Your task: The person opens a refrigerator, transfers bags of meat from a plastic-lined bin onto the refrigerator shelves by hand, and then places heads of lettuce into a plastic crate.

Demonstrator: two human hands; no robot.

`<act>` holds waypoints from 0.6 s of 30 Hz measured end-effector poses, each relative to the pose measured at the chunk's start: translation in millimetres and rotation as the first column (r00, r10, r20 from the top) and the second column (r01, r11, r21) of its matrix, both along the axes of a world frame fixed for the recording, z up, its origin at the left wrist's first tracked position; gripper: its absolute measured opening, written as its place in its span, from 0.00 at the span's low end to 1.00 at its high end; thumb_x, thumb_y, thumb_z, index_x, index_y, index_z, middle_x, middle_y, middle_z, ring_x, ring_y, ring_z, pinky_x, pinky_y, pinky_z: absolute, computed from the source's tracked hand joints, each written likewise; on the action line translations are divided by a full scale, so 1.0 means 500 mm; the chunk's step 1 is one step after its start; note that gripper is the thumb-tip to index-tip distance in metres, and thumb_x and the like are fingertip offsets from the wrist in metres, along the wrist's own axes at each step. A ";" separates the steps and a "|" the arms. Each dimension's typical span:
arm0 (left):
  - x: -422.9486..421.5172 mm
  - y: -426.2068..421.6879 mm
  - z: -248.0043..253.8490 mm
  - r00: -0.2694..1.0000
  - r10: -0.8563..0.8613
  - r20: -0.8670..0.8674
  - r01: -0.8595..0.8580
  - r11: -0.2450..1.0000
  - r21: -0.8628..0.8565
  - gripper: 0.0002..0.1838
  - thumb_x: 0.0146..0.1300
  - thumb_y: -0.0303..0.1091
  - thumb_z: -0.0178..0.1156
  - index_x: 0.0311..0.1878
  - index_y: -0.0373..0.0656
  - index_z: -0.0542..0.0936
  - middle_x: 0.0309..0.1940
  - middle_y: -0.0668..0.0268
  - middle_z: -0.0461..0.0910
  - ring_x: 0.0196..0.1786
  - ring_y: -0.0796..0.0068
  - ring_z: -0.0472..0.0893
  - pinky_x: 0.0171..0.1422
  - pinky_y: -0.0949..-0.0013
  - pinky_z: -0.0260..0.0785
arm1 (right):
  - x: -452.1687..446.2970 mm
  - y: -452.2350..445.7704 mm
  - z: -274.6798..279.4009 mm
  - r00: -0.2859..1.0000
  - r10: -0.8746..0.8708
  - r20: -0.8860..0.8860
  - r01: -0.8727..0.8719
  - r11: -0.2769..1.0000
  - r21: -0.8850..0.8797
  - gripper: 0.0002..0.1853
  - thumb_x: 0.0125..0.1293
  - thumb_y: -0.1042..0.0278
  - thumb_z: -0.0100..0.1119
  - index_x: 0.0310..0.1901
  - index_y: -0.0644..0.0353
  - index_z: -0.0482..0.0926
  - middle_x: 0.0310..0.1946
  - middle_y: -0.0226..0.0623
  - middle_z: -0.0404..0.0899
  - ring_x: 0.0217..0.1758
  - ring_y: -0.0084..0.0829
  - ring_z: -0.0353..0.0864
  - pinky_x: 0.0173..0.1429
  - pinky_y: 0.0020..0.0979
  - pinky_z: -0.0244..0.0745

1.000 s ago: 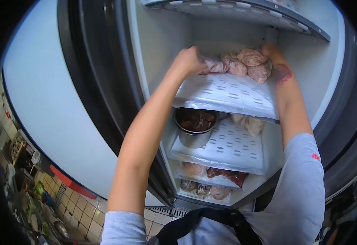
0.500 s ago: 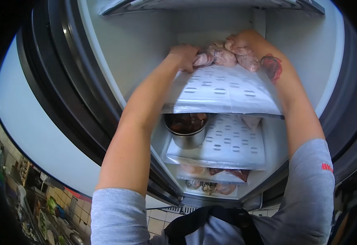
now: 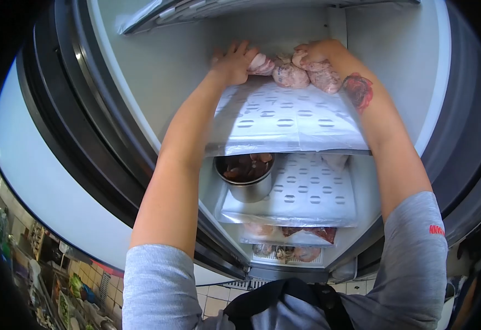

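A row of pale pink raw meat pieces [image 3: 290, 76] lies at the back of a fridge shelf [image 3: 273, 124] lined with clear plastic. My left hand [image 3: 231, 65] is at the row's left end, fingers spread, against the leftmost piece of meat [image 3: 261, 65]. At the right end, my right hand [image 3: 318, 51] reaches over the top with its fingers curled round a piece of raw meat [image 3: 302, 60]. Another lump [image 3: 324, 77] rests just below that hand. Some of the right fingertips are hidden.
One shelf down, a metal pot [image 3: 250, 190] with dark contents stands on a plastic-lined shelf [image 3: 312, 192]. Packed meat [image 3: 309, 235] lies lower still. A rack [image 3: 196, 15] hangs above my hands, and the fridge's side walls flank both arms.
My left hand has shifted left and up, and its fingers have spread. My right hand stays on the meat at the right. The whole view has moved slightly.
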State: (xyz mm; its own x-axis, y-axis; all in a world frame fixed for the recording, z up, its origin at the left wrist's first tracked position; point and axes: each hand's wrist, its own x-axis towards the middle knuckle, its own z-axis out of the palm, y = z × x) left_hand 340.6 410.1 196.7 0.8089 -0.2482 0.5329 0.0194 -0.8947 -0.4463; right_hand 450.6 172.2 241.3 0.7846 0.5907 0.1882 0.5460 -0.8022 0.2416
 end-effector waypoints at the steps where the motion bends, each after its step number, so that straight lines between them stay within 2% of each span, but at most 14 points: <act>1: 0.004 0.001 0.002 1.000 -0.004 -0.023 0.004 1.000 0.021 0.41 0.52 0.29 0.59 0.71 0.57 0.55 0.73 0.61 0.47 0.74 0.48 0.48 0.65 0.24 0.48 | 0.000 0.001 0.002 1.000 0.001 -0.015 -0.001 1.000 0.007 0.43 0.52 0.39 0.61 0.70 0.36 0.59 0.65 0.37 0.68 0.64 0.44 0.70 0.63 0.40 0.68; 4: -0.014 -0.007 -0.006 1.000 0.021 -0.011 -0.018 0.977 0.212 0.44 0.49 0.35 0.64 0.71 0.54 0.55 0.74 0.59 0.45 0.75 0.48 0.45 0.66 0.23 0.44 | -0.001 0.003 0.018 0.998 0.007 -0.064 -0.011 0.998 -0.067 0.43 0.53 0.37 0.60 0.71 0.35 0.57 0.66 0.38 0.66 0.66 0.44 0.68 0.66 0.40 0.65; 7: -0.017 0.014 -0.009 0.989 -0.110 -0.095 0.132 0.951 0.279 0.48 0.44 0.39 0.67 0.71 0.52 0.55 0.74 0.58 0.44 0.76 0.48 0.42 0.65 0.21 0.43 | -0.022 0.002 0.036 0.996 -0.069 -0.054 0.058 0.982 -0.179 0.44 0.53 0.36 0.61 0.71 0.34 0.56 0.66 0.38 0.66 0.66 0.44 0.67 0.67 0.39 0.63; 10: -0.021 0.044 -0.002 0.943 -0.326 -0.069 0.321 0.836 0.445 0.49 0.43 0.40 0.69 0.71 0.50 0.56 0.72 0.56 0.50 0.74 0.47 0.50 0.67 0.25 0.43 | -0.059 -0.009 0.053 0.998 -0.051 -0.042 0.040 0.971 -0.234 0.45 0.51 0.36 0.62 0.71 0.34 0.55 0.66 0.37 0.67 0.65 0.43 0.68 0.66 0.39 0.64; 13: -0.032 0.027 0.011 0.983 -0.087 -0.161 0.117 0.976 0.182 0.40 0.47 0.37 0.66 0.65 0.52 0.62 0.67 0.57 0.61 0.68 0.48 0.63 0.69 0.35 0.50 | -0.057 -0.004 0.047 0.997 -0.070 0.034 0.077 0.957 -0.280 0.47 0.50 0.35 0.63 0.72 0.34 0.54 0.66 0.35 0.67 0.63 0.42 0.70 0.64 0.39 0.66; 16: -0.022 0.029 0.021 0.991 -0.094 -0.096 0.092 0.995 -0.028 0.29 0.49 0.30 0.64 0.58 0.47 0.68 0.58 0.55 0.71 0.60 0.51 0.72 0.65 0.46 0.61 | -0.086 -0.004 0.045 0.994 -0.072 0.083 0.093 0.954 -0.284 0.47 0.52 0.39 0.63 0.72 0.37 0.54 0.64 0.37 0.69 0.62 0.43 0.72 0.61 0.39 0.69; 18: 0.019 0.050 0.021 0.985 -0.166 -0.055 0.161 0.984 -0.083 0.24 0.50 0.27 0.62 0.53 0.45 0.70 0.54 0.52 0.74 0.58 0.51 0.74 0.61 0.49 0.65 | -0.114 -0.017 0.048 0.994 -0.065 0.083 0.085 0.959 -0.272 0.44 0.54 0.41 0.63 0.71 0.41 0.55 0.62 0.39 0.70 0.60 0.43 0.73 0.60 0.39 0.71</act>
State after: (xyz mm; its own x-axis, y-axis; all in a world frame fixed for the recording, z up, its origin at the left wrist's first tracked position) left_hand 349.9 435.1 207.3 0.7926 -0.3395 0.5065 -0.1549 -0.9155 -0.3713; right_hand 393.5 163.7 265.3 0.8189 0.5677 0.0847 0.4598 -0.7372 0.4950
